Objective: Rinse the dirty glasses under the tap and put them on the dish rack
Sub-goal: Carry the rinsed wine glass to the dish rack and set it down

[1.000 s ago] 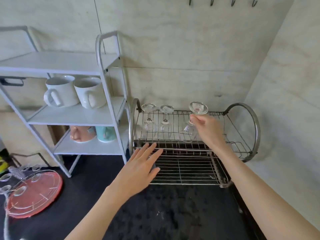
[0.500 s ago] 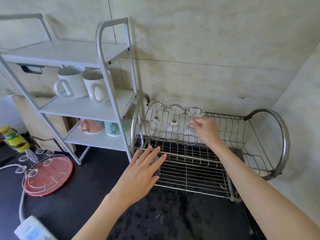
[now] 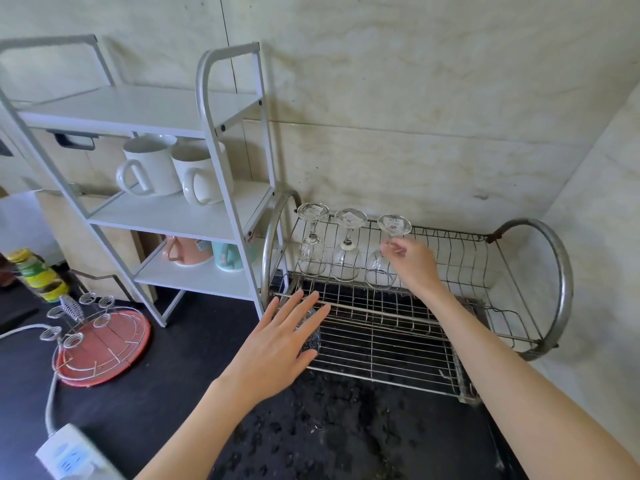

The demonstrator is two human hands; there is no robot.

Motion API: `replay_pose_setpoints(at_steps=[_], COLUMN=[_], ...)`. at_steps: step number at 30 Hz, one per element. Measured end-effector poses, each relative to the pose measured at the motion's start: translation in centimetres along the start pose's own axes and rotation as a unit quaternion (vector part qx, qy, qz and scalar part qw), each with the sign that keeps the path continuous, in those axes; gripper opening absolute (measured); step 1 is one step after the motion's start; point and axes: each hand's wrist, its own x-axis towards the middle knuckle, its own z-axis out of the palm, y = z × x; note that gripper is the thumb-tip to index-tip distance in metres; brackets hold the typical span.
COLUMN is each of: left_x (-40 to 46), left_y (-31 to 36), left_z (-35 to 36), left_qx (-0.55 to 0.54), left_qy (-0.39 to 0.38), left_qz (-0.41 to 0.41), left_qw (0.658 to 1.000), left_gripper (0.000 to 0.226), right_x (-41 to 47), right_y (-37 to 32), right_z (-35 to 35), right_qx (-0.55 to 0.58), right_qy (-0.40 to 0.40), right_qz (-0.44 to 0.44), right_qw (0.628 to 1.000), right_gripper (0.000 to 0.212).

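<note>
Compared with half a second before, the right hand (image 3: pixel 414 263) is seen lower on the third glass (image 3: pixel 384 258), its fingers pinching the stem below the foot. The left hand (image 3: pixel 277 344) remains spread flat, fingers wide, over a small tumbler (image 3: pixel 310 336) at the rack's 9 o'clock edge. Three clear stemmed glasses are stood upside down — the first glass (image 3: pixel 312 242), the second glass (image 3: pixel 347 247) and the held one — along the 12 o'clock side of the dish rack (image 3: pixel 540 282). Two white mugs (image 3: pixel 173 169) are kept on the shelf unit (image 3: pixel 173 216).
</note>
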Motion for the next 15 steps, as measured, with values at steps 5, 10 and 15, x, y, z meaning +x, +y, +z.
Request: replay_pose_setpoints(at_steps=[5,10,15], left_x=[0.1,-2.4,-9.4], left_y=[0.0,1.2,1.6], left_z=[-1.5,-3.9,-5.1], left_qx=[-0.046,-0.064,-0.048], left_qy=[-0.017,0.044,0.093], left_qz=[-0.004,0.001,-0.032], left_qw=[0.999,0.997,0.994], left_gripper=[0.075,0.067,0.059], right_x=[-2.6,-7.7,-16.3], right_y=[-1.2,-4.8,-9.6], right_z=[-0.8,-1.9,-1.4], right_qx=[-0.008,-0.073,-0.144], right_qy=[0.013,0.031,0.032], right_qz=[0.021,-0.034,-0.168], right_qw=[1.0,0.996,0.975], right_gripper=[0.054,0.057,0.061])
